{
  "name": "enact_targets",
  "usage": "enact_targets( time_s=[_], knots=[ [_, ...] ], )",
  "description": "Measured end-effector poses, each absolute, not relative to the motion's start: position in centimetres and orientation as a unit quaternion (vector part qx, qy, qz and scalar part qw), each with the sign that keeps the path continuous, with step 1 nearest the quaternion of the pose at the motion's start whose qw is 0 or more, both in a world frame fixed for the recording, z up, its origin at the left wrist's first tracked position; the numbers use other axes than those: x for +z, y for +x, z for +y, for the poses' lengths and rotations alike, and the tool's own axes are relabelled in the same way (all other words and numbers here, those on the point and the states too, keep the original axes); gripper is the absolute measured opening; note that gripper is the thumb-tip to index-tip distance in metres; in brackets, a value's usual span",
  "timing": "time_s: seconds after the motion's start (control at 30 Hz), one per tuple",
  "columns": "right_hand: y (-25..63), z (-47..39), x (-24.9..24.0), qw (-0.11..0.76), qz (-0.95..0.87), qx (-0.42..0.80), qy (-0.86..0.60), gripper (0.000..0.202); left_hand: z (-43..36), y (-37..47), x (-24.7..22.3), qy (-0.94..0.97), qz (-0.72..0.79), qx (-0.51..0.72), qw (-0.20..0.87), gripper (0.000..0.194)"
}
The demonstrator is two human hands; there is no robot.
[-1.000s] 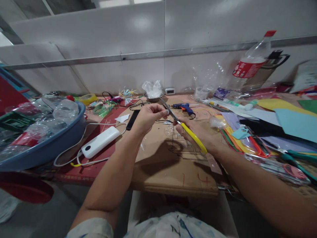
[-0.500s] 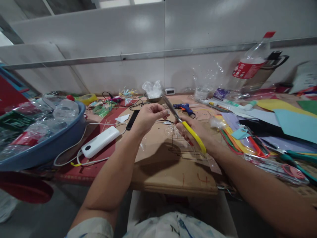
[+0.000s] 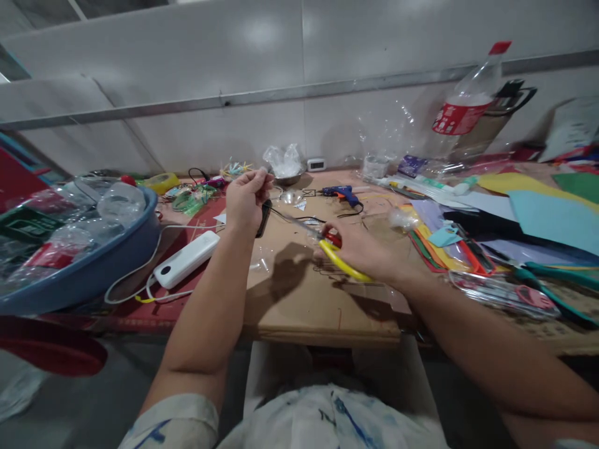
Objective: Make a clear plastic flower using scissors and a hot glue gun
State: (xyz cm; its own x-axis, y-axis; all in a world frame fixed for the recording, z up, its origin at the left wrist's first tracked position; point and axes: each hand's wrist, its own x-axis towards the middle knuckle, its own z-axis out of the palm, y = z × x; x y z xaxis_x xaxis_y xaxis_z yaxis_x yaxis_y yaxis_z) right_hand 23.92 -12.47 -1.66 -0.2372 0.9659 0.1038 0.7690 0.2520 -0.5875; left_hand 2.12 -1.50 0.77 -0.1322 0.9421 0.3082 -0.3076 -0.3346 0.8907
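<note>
My right hand [image 3: 353,249] is closed around scissors [image 3: 344,262] with a yellow handle. Something red shows between its fingers, and the blurred metal blades point left and away from me. My left hand [image 3: 248,198] is raised further back on the left, thumb and fingertips pinched together. Whatever is in that pinch is too small or clear to make out. Below both hands lies a cardboard sheet [image 3: 294,312] with small clear plastic scraps [image 3: 264,260] on it. A dark phone [image 3: 264,219] lies just behind my left wrist.
At the left stands a blue basin [image 3: 140,249] of plastic bottles, beside a white power bank [image 3: 187,259] with a cable. A blue glue gun [image 3: 341,193] and a metal bowl [image 3: 285,179] sit at the back. Coloured sheets [image 3: 547,212], pliers [image 3: 547,280] and a large bottle [image 3: 463,112] are right.
My left hand has moved left and away from the scissors. The right hand has lowered slightly, and the blades have swung from upright toward the left. The view has shifted slightly.
</note>
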Motion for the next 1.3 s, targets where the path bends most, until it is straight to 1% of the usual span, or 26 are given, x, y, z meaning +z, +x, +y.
enact_targets(
  time_s=[0.1,0.2,0.33,0.43,0.6,0.63,0.7,0.8,0.83,0.9,0.93,1.0,1.17,1.3],
  knots=[
    [22.7,-14.3,-2.4,0.183,-0.783,0.173,-0.569,0.035,-1.2,2.3,0.3,0.466,0.34,0.655,0.489,0.02],
    [21.7,-16.0,-2.9,0.147,-0.798,0.158,-0.563,0.03,-1.4,3.1,-0.3,0.48,0.34,0.628,0.509,0.02],
    [20.4,-17.7,-3.4,0.086,-0.808,0.105,-0.573,0.033,-2.0,4.3,-0.8,0.509,0.337,0.589,0.53,0.024],
    [19.6,-18.6,-3.8,0.08,-0.795,0.062,-0.599,0.032,-2.4,5.1,-1.2,0.539,0.33,0.545,0.55,0.025],
    [19.3,-18.8,-3.4,0.089,-0.807,0.074,-0.579,0.023,-2.8,5.9,-1.8,0.562,0.307,0.505,0.579,0.025],
    [19.5,-18.6,-3.1,0.101,-0.813,0.078,-0.568,0.021,-2.8,6.0,-1.9,0.564,0.299,0.501,0.585,0.026],
    [20.2,-17.9,-2.2,0.172,-0.813,0.086,-0.549,0.021,-2.9,6.2,-2.1,0.569,0.286,0.495,0.592,0.026],
    [21.9,-15.4,-1.2,0.4,-0.745,0.119,-0.52,0.022,-3.0,6.5,-2.3,0.582,0.283,0.48,0.592,0.028],
    [22.5,-14.3,-1.0,0.463,-0.712,0.139,-0.509,0.023,-3.0,6.6,-2.4,0.588,0.285,0.475,0.59,0.029],
    [23.5,-12.1,-1.1,0.519,-0.673,0.189,-0.491,0.024,-3.1,6.9,-2.6,0.6,0.288,0.461,0.588,0.029],
    [23.9,-11.1,-1.2,0.53,-0.664,0.213,-0.483,0.024,-3.1,7.0,-2.7,0.607,0.289,0.454,0.585,0.029],
    [24.3,-9.5,-1.4,0.522,-0.663,0.234,-0.483,0.021,-3.2,7.2,-2.9,0.626,0.287,0.441,0.575,0.03],
    [24.6,-8.2,-2.2,0.488,-0.681,0.21,-0.504,0.005,-3.8,7.6,-3.4,0.668,0.277,0.429,0.541,0.031],
    [25.3,-8.4,-2.8,0.515,-0.632,0.276,-0.509,0.005,-4.0,8.0,-3.8,0.71,0.322,0.432,0.454,0.024]
  ],
)
